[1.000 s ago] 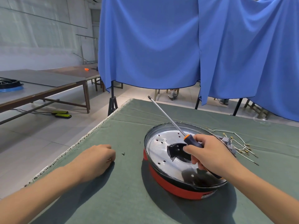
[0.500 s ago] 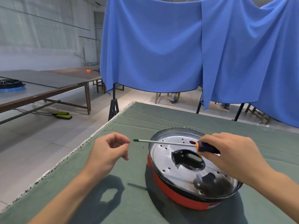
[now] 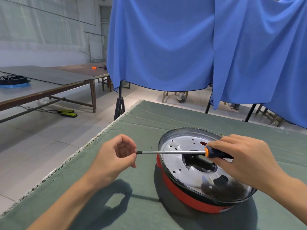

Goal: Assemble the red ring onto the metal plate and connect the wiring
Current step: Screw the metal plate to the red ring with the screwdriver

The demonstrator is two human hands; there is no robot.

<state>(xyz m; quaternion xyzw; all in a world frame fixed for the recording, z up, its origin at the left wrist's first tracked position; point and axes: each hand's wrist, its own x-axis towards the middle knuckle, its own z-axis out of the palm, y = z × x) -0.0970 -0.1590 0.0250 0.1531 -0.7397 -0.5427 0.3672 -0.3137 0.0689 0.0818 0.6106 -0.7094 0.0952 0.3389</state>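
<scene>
**Holding the screwdriver level, tip at the left fingers**

Gripping the orange-and-black handle, the right hand had its fingers curled round the long screwdriver and held it above the work. The tool's long axis ran almost level across the view, handle on the right, slim silver shaft reaching left, dark tip pointing straight at the left hand. That left hand was up off the cloth, fingers bent inward with thumb and forefinger drawn together right at the tip; whether they pinched a screw there was too small to tell.

Under the shaft sat the round shiny metal plate, dished, pierced with small holes and with a dark irregular opening near its centre. It rested on top of the red plastic ring, whose band showed below the plate's dark rim along the near and left side. The pair stood on the green cloth-covered table, right of centre, tilted slightly toward the camera. A tiny loose screw lay on the cloth just left of the plate's rim, apart from both hands. Shadows of both arms fell on the cloth beneath.

Behind the table hung a big blue draped curtain on black stands. Off to the left stood a long grey-topped bench carrying a black round grille, and two yellow-green flat devices lay on the tiled floor beneath.
</scene>
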